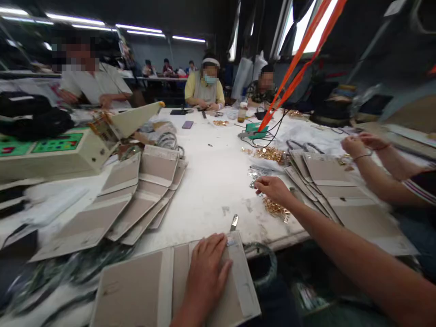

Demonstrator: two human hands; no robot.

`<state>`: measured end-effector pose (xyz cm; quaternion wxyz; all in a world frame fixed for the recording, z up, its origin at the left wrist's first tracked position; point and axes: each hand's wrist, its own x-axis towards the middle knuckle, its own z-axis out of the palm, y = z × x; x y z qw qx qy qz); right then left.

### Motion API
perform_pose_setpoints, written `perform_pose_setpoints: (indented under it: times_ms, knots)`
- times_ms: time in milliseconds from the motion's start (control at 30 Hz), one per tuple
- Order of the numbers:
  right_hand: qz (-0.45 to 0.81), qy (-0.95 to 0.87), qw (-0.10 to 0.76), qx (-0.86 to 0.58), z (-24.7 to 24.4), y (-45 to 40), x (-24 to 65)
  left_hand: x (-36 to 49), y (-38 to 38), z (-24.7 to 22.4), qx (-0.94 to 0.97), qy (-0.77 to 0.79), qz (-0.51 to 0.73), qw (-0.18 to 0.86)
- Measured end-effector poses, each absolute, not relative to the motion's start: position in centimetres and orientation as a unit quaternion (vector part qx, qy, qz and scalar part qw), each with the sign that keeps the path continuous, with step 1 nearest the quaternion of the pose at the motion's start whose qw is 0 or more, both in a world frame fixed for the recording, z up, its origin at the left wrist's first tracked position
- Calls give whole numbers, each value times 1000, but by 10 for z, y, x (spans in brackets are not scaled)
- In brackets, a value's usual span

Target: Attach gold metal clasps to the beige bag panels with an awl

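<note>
My left hand [206, 269] lies flat, fingers spread, on a beige bag panel [136, 290] at the near table edge. A small metal tool [234, 222] lies just beyond that panel. My right hand [274, 190] reaches out to the right over the white table, fingers curled at a heap of small gold metal fittings [276, 209] and clear packets [257, 172]. Whether it pinches a fitting I cannot tell.
Fanned beige panels [136, 204] lie at left, another stack [327, 181] at right. A co-worker's hands [357, 145] work at far right. A cream machine [61, 150] stands at left. More gold fittings [269, 153], a green box [256, 129] and orange straps [299, 59] sit mid-table. Several people sit at the far side.
</note>
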<state>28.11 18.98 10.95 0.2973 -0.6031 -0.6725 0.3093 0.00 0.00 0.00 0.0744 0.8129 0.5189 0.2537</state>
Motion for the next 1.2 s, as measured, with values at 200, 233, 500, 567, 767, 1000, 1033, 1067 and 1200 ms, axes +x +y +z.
perform_pose_setpoints:
  times_ms: [200, 233, 500, 567, 767, 1000, 1033, 1067, 1200]
  knots:
    - [455, -634, 286, -556, 75, 77, 241, 8, -6, 14, 797, 540, 242, 117]
    - [479, -613, 298, -554, 71, 62, 235, 9, -6, 16, 795, 542, 242, 122]
    - [495, -624, 265, -543, 43, -1, 225, 13, -6, 21, 791, 539, 250, 145]
    - [466, -666, 245, -528, 40, -3, 227, 13, -7, 20, 791, 538, 253, 146]
    - [372, -763, 189, -493, 37, 5, 226, 13, -9, 19, 787, 539, 263, 143]
    - [329, -805, 150, -471, 41, 14, 223, 14, -9, 20, 783, 545, 261, 148]
    - [317, -809, 144, -474, 42, 14, 222, 14, -9, 19, 783, 545, 260, 147]
    - [303, -812, 138, -480, 42, 14, 222, 14, -9, 19, 784, 545, 260, 146]
    - [248, -813, 128, -510, 43, 9, 220, 13, -9, 19, 787, 541, 261, 141]
